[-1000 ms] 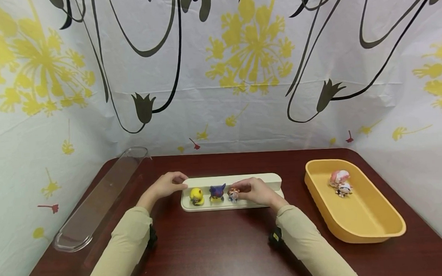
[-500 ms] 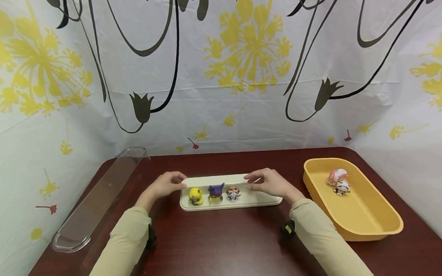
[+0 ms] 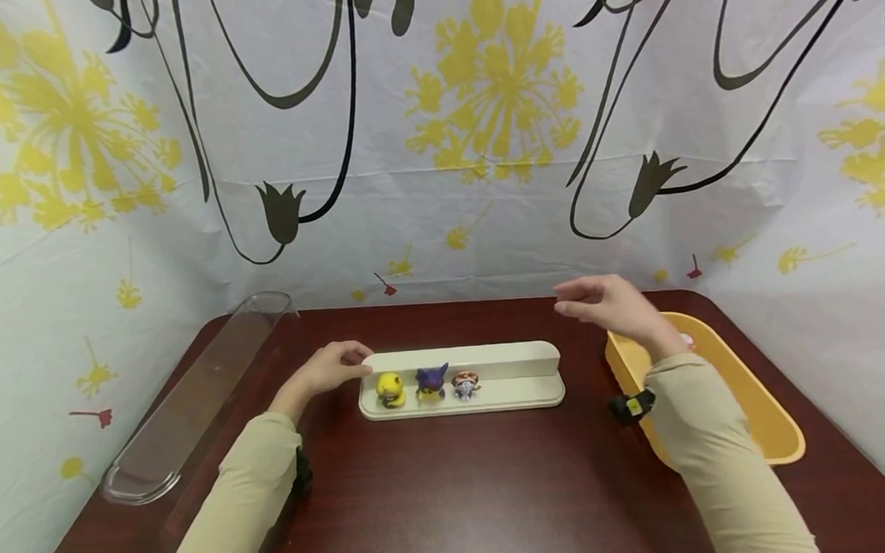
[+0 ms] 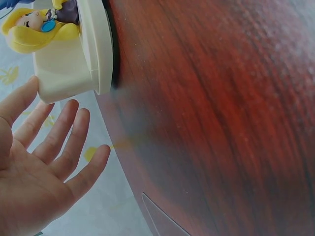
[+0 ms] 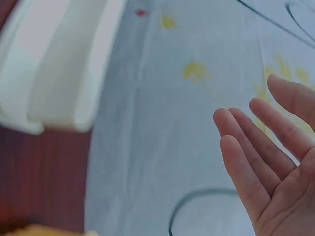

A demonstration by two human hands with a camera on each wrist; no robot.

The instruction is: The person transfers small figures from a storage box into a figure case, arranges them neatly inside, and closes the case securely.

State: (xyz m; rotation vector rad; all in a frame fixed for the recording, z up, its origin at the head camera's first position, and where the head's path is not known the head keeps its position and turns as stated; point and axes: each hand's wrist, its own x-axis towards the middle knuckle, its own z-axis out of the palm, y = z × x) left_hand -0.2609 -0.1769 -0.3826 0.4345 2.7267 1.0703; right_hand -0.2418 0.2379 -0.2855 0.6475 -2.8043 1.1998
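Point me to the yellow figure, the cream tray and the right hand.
yellow figure (image 3: 392, 388), head view, on its body.
cream tray (image 3: 519, 392), head view, bare floor right of the figures.
right hand (image 3: 611, 304), head view, back of the hand.

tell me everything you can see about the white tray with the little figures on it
The white tray is long, narrow and round-cornered, apparently plastic, with a raised back wall. It lies flat on the dark wooden table. Three small figures stand in a row on its left half; the right half is bare. The left hand touches its left end with relaxed fingers.
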